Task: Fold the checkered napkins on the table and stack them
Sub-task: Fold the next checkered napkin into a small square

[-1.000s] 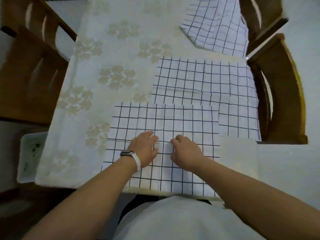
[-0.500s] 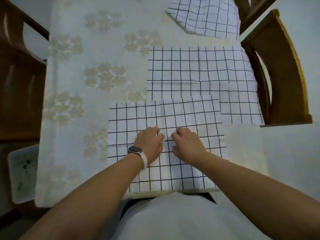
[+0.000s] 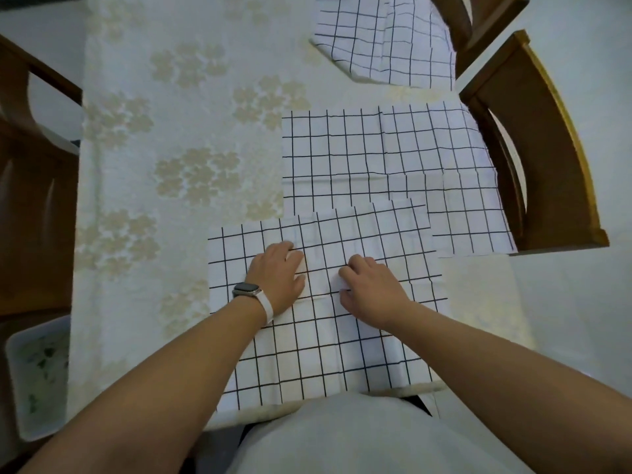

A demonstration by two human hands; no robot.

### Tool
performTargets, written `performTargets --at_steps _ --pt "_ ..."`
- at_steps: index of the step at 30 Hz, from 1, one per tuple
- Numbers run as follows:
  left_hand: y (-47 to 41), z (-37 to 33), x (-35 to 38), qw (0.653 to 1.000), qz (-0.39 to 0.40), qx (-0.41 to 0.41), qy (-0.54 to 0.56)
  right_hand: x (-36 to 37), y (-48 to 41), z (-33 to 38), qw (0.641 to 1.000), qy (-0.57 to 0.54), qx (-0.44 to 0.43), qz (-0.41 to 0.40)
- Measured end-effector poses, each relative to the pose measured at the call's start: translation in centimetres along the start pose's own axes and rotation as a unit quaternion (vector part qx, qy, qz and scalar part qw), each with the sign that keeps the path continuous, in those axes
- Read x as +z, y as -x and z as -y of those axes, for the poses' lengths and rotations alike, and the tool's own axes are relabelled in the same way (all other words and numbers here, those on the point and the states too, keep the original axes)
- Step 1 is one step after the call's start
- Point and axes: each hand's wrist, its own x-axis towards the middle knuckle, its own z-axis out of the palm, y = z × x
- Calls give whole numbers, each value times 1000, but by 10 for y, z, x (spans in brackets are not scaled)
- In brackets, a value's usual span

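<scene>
Both hands down on near napkin (image 3: 359, 354), spread flat at front edge of table (image 3: 136, 165). Left hand (image 3: 278, 277) and right hand (image 3: 372, 290) side by side at mid-cloth, palms down. Fingers bent, tips on fabric; pinching or only pressing, cannot tell. Far edge overlapping second napkin (image 3: 376, 155). Third napkin (image 3: 386, 42) rumpled at far right. Watch (image 3: 246, 289) on left wrist.
</scene>
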Motion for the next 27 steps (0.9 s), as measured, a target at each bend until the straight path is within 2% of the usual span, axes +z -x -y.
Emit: performTargets --at_steps 8,15,27 --pt "-16 17 -9 1000 26 -2 -4 -9 -28 -24 1000 7 21 -3" --pt "-36 46 -28 998 -4 -56 -9 -41 -65 -53 999 29 44 -4" --pt "-68 71 -58 990 108 -83 -29 -80 -120 -77 994 82 43 65"
